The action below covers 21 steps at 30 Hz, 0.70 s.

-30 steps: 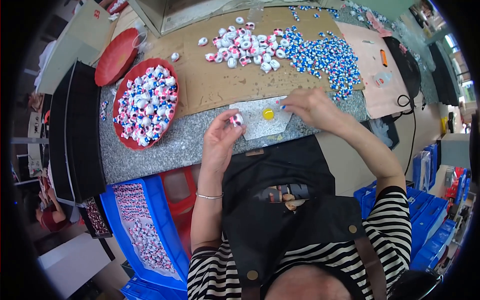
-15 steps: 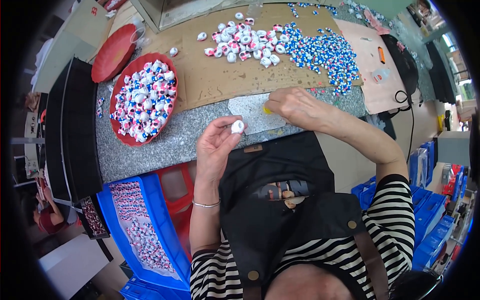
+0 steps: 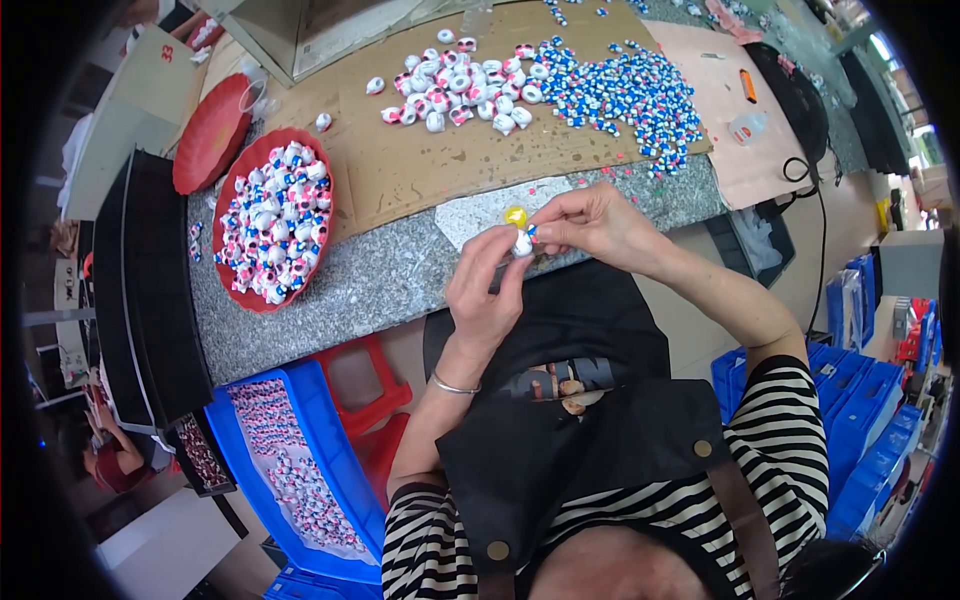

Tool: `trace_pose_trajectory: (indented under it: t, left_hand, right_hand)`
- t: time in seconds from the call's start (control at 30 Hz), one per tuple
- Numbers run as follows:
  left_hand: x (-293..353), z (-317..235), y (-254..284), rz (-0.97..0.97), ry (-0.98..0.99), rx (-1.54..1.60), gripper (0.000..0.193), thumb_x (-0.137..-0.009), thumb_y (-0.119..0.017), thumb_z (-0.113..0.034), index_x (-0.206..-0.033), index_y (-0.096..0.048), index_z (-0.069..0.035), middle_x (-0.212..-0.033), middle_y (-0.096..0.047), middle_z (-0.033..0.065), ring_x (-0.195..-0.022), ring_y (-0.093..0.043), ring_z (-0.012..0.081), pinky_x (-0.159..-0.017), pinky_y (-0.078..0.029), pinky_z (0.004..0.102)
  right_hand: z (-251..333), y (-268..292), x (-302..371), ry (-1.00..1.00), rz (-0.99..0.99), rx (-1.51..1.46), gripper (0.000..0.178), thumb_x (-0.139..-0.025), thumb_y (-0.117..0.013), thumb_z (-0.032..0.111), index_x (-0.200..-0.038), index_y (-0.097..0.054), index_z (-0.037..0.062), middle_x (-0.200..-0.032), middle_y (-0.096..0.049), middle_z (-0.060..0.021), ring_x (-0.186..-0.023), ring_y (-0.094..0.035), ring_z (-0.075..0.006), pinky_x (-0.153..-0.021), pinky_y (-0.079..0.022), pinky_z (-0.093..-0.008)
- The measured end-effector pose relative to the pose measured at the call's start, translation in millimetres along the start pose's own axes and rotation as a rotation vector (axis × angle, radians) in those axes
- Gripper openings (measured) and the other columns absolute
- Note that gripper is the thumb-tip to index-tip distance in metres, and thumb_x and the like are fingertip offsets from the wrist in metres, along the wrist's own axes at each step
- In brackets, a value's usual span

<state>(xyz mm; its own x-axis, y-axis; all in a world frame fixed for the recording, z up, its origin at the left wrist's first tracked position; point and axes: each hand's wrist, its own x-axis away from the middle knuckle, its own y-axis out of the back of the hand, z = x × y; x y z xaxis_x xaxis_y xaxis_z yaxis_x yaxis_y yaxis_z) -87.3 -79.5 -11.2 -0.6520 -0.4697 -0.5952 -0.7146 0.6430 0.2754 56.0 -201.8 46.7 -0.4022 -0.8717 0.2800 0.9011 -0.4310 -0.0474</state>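
Over the bench's near edge, my two hands meet. My left hand (image 3: 484, 292) pinches a small white toy head (image 3: 523, 245) between thumb and fingertips. Against it, my right hand (image 3: 597, 230) holds a tiny blue-and-white piece (image 3: 532, 232) in a thumb-and-finger pinch; the fingers partly cover it. Just behind the fingertips is a small round yellow container (image 3: 515, 216), on a speckled white sheet (image 3: 462, 222). Farther back, a pile of white and pink toy heads (image 3: 460, 85) lies beside a spread of small blue-and-white pieces (image 3: 625, 95).
A red scalloped dish (image 3: 327, 190) heaped with white, pink and blue figures stands left, another red dish (image 3: 205, 140) behind it. Brown cardboard (image 3: 400, 160) covers the bench. An orange cutter (image 3: 748, 86) and clear bottle (image 3: 745, 127) lie right. A blue crate (image 3: 350, 450) holds figures below left.
My right hand has left the yellow container and come to the toy head, now with a blue-and-white piece in its fingers. My left hand has moved right. The view has shifted slightly.
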Motion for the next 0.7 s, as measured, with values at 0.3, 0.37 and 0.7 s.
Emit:
trace_pose_trajectory:
  t: [0.3,0.37,0.7]
  left_hand:
    - [-19,-18,26,0.46,0.642,0.706,0.027,-0.094,-0.052,-0.001,-0.119,-0.061,0.004,-0.096,-0.065,0.0093,-0.08,-0.066,0.013,-0.071,-0.053,0.0216]
    - [-15,-10,27,0.472,0.599,0.738,0.027,-0.095,-0.051,-0.003,-0.119,-0.061,0.003,-0.096,-0.065,0.0081,-0.081,-0.065,0.0118,-0.072,-0.052,0.0211]
    - [-66,18,138,-0.036,0.296,-0.186,0.028,-0.088,-0.059,0.002,-0.116,-0.06,0.0,-0.106,-0.061,0.009,-0.095,-0.061,0.0177,-0.082,-0.049,0.03]
  right_hand:
    - [16,-2,20,0.672,0.005,0.584,0.018,-0.08,-0.069,0.001,-0.098,-0.07,0.0031,-0.077,-0.065,-0.0108,-0.069,-0.064,-0.0238,-0.06,-0.048,-0.0321]
    - [15,-7,19,0.645,-0.029,0.551,0.011,-0.08,-0.068,0.009,-0.091,-0.069,0.0037,-0.074,-0.063,-0.011,-0.068,-0.064,-0.0296,-0.059,-0.049,-0.0366]
    - [-14,103,-28,0.642,-0.519,1.106,0.017,-0.08,-0.065,0.009,-0.095,-0.066,0.0015,-0.086,-0.065,-0.0153,-0.081,-0.063,-0.0324,-0.071,-0.051,-0.0404]
